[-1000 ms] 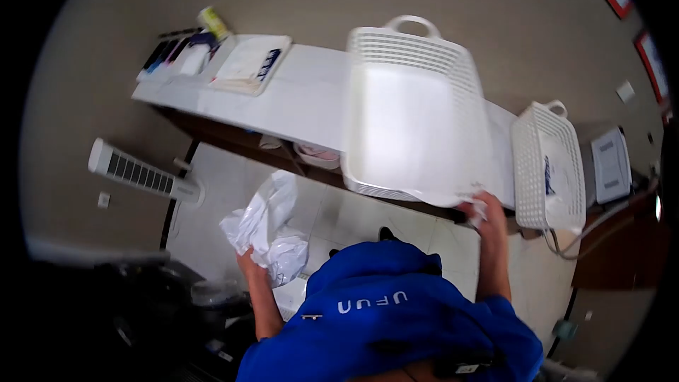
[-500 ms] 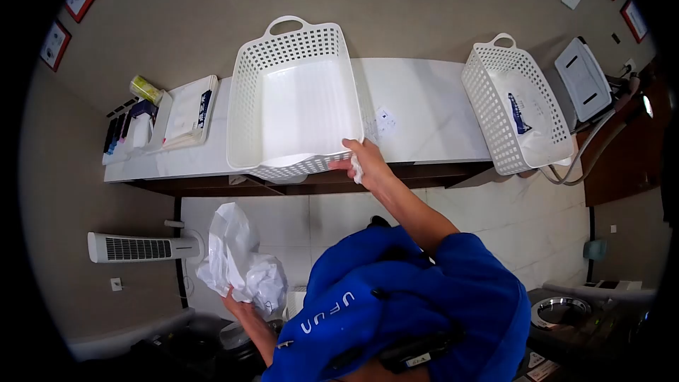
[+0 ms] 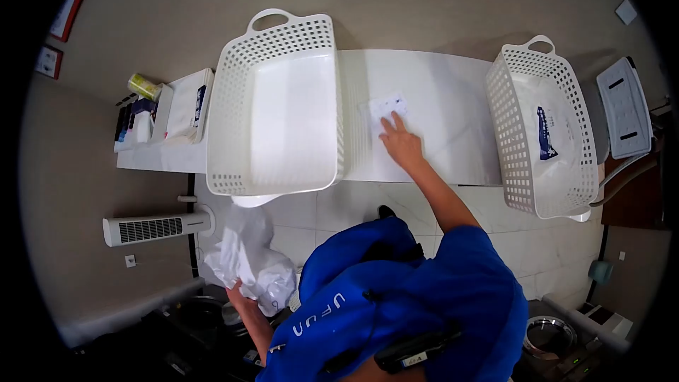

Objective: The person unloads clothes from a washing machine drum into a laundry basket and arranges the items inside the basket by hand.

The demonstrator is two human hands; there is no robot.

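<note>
Shows white in the bag point(image 3: 263, 272), blue-marked white in the slip point(image 3: 388, 105), white-lettered blue in the sweatshirt point(image 3: 460, 290)

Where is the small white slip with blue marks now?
In the head view, the slip lies on the white counter, right of the large basket, at the fingertips of the right hand.

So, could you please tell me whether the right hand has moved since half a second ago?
Yes: the right hand has left the big basket, moving right and inward across the counter to the paper.
</note>
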